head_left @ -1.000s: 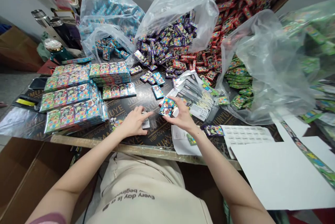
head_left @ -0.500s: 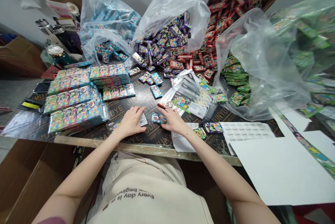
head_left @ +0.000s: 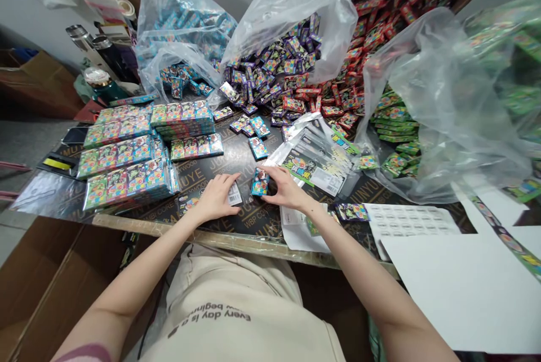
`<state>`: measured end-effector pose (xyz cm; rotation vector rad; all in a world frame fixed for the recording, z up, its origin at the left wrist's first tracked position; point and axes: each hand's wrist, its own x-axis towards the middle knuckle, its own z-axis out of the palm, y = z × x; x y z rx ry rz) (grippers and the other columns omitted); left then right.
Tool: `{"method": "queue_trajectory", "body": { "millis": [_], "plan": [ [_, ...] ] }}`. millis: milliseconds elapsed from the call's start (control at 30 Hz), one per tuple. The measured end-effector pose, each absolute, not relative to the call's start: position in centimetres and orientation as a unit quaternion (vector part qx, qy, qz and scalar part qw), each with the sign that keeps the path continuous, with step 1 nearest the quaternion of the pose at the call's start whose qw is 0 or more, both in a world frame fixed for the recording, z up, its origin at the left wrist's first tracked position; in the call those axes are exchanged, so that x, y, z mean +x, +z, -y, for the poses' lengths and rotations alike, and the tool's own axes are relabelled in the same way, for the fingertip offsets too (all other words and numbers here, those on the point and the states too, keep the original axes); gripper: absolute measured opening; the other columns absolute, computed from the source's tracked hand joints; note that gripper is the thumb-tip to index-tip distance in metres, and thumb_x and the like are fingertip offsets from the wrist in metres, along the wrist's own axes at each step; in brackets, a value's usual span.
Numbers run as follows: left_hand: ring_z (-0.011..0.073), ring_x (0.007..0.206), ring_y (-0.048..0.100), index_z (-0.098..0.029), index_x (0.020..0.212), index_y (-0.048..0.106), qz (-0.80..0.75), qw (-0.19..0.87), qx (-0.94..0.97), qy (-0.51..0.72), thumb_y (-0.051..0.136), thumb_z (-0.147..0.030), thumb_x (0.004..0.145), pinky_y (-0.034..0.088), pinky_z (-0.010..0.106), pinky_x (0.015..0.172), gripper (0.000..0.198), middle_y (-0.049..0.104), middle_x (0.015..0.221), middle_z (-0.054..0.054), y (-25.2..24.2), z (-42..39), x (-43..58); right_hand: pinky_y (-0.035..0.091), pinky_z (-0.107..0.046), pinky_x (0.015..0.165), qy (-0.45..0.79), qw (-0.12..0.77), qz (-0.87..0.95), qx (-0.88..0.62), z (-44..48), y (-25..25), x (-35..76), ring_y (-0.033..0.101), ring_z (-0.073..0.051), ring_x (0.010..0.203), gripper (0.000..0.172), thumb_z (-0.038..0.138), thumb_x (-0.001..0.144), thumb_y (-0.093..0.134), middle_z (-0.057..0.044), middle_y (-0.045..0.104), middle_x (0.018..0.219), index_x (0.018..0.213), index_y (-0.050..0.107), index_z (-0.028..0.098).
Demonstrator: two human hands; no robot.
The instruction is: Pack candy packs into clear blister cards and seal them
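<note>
My right hand (head_left: 286, 188) pinches a small blue printed packet (head_left: 259, 181) between thumb and fingers, the packet standing lengthwise just above or on the table. My left hand (head_left: 218, 198) lies with fingers apart over a dark printed card sleeve with a white barcode label (head_left: 234, 195), covering most of it. Beyond the right hand, another blue packet (head_left: 257, 148) rests on the table. A fan of flat printed sleeves (head_left: 319, 162) lies to the right of it. Near my right wrist is a purple packet (head_left: 353, 212).
Stacks of wrapped multi-packs (head_left: 127, 173) stand at left. Plastic bags spill purple packets (head_left: 270, 77), red packets (head_left: 338, 97) and green packets (head_left: 395, 117) at the back. A label sheet (head_left: 416, 218) and white paper sheets (head_left: 456, 283) lie right. Flasks (head_left: 110, 54) stand at back left.
My right hand has turned the blue packet from lying crosswise to lengthwise and gripped it. My left hand has barely moved. The view has shifted slightly.
</note>
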<state>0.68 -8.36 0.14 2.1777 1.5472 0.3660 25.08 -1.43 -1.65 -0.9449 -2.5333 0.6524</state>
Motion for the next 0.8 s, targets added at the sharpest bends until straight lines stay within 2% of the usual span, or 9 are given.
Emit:
{"method": "queue_trajectory", "body": {
  "millis": [100,267,400,500,667,733,800],
  "plan": [
    [0.0306,0.114,0.047,-0.018,0.144,0.023,-0.567,0.226,0.779,0.141,0.075,-0.032,0.06,0.04,0.046,0.096,0.1,0.05,0.126,0.014,-0.2,8.4,0.7,0.039,-0.048,0.1,0.202,0.244,0.887,-0.336,2.1,-0.3,24.6,0.049,-0.03,0.122,0.077,0.04,0.075,0.065,-0.013,0.051,0.136,0.143,0.033,0.023],
    [0.0296,0.108,0.05,-0.021,0.148,0.011,-0.555,0.255,0.778,0.149,0.077,-0.03,0.058,0.041,0.045,0.093,0.112,0.054,0.118,0.012,-0.8,8.4,1.0,0.037,-0.049,0.099,0.115,0.286,0.871,-0.384,3.2,1.8,24.3,0.047,-0.031,0.121,0.069,0.038,0.078,0.063,-0.012,0.052,0.134,0.14,0.037,0.023],
    [0.0293,0.113,0.049,-0.024,0.148,0.005,-0.532,0.264,0.778,0.206,0.074,-0.025,0.059,0.039,0.045,0.097,0.113,0.046,0.134,0.013,-0.6,8.2,1.1,0.036,-0.051,0.098,0.147,0.227,0.895,-0.355,3.8,1.7,24.1,0.047,-0.033,0.121,0.069,0.031,0.074,0.065,-0.012,0.052,0.134,0.138,0.04,0.025],
    [0.0287,0.119,0.046,-0.023,0.148,0.001,-0.521,0.262,0.773,0.25,0.073,-0.023,0.06,0.036,0.044,0.102,0.114,0.034,0.145,0.014,-0.1,8.1,0.9,0.035,-0.051,0.099,0.214,0.226,0.891,-0.331,4.1,1.3,24.0,0.048,-0.032,0.119,0.072,0.029,0.071,0.065,-0.011,0.054,0.131,0.138,0.038,0.025],
    [0.0294,0.121,0.046,-0.023,0.149,-0.001,-0.476,0.302,0.796,0.219,0.075,-0.026,0.059,0.036,0.044,0.104,0.118,0.04,0.141,0.013,0.2,8.1,0.9,0.032,-0.049,0.105,0.304,0.217,0.892,-0.257,4.1,1.0,24.1,0.046,-0.028,0.124,0.078,0.028,0.072,0.065,-0.01,0.051,0.135,0.142,0.03,0.026],
    [0.0295,0.122,0.045,-0.024,0.149,-0.001,-0.462,0.31,0.803,0.217,0.075,-0.027,0.059,0.036,0.044,0.104,0.118,0.04,0.141,0.013,0.0,8.3,1.0,0.031,-0.048,0.106,0.314,0.206,0.895,-0.241,4.1,0.8,24.0,0.043,-0.028,0.128,0.081,0.033,0.074,0.065,-0.011,0.045,0.141,0.144,0.026,0.026],
    [0.0289,0.122,0.046,-0.025,0.149,-0.002,-0.473,0.308,0.792,0.233,0.076,-0.029,0.06,0.036,0.044,0.104,0.118,0.039,0.141,0.012,-0.2,8.3,1.2,0.029,-0.05,0.106,0.295,0.235,0.882,-0.284,4.3,0.6,23.9,0.04,-0.03,0.131,0.084,0.043,0.074,0.067,-0.013,0.042,0.143,0.145,0.025,0.025]
  ]
}}
